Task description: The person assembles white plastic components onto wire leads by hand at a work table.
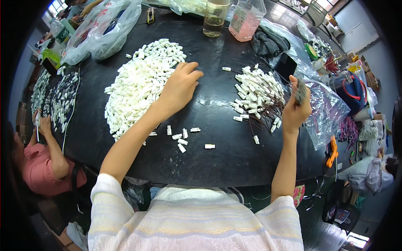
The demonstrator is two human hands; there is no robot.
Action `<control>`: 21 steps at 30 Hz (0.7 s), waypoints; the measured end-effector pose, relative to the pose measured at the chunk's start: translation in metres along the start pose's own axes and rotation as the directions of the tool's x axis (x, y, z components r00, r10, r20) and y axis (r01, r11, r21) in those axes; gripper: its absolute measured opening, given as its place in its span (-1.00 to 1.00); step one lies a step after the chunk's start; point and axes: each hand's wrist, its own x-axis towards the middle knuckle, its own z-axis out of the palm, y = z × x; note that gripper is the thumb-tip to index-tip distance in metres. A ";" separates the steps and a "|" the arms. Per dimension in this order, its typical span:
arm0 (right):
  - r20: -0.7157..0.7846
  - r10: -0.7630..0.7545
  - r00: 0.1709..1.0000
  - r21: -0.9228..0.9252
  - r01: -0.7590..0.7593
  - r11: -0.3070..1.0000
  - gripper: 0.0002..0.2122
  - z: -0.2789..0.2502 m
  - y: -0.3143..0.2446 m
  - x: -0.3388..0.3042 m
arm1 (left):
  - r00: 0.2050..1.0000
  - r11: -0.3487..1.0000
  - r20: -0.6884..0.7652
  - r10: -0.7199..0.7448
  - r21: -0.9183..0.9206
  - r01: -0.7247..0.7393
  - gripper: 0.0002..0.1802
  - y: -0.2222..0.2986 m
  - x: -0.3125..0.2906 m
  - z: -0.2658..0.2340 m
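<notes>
A large heap of small white plastic connectors (138, 83) lies left of the middle of the black table. My left hand (178, 85) is over the heap's right edge, its fingers loosely bent and apart, with nothing seen in them. On the right, a smaller pile of white connectors with thin dark wires (257, 90) spreads over the table. My right hand (296, 111) is raised just right of that pile, closed around a dark grey, fuzzy-looking bundle (300, 92); its exact kind is unclear. Several loose connectors (182, 141) lie near the front edge.
A clear plastic bag (111, 37), a jar of yellowish liquid (213, 23) and a pinkish plastic container (245, 23) stand at the back. A phone (285, 65), plastic sheeting (324, 111) and an orange glue gun (332, 152) are at right. A co-worker (48, 163) sits at left.
</notes>
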 end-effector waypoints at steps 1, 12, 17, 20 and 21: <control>-0.038 -0.013 0.999 0.118 0.017 0.993 -0.91 0.004 -0.013 -0.001 | 0.996 0.997 0.076 0.041 0.063 -0.046 -0.77 -0.007 0.006 0.003; 0.779 0.401 0.481 0.427 -0.877 0.223 -0.84 0.037 -0.062 -0.067 | 0.958 0.990 0.286 0.025 -0.141 0.017 -0.79 0.027 -0.031 -0.010; 0.823 0.379 0.423 0.361 -0.905 0.225 -0.84 0.042 -0.065 -0.075 | 0.967 0.996 0.253 -0.014 -0.084 0.036 -0.65 0.068 -0.076 -0.012; 0.818 0.371 0.441 0.379 -0.896 0.230 -0.84 0.044 -0.070 -0.080 | 0.952 1.000 0.306 0.013 0.014 -0.018 -0.46 0.091 -0.087 -0.011; 0.813 0.373 0.446 0.378 -0.893 0.243 -0.84 0.043 -0.070 -0.080 | 0.959 0.998 0.275 0.067 0.000 -0.069 -0.50 0.091 -0.090 -0.006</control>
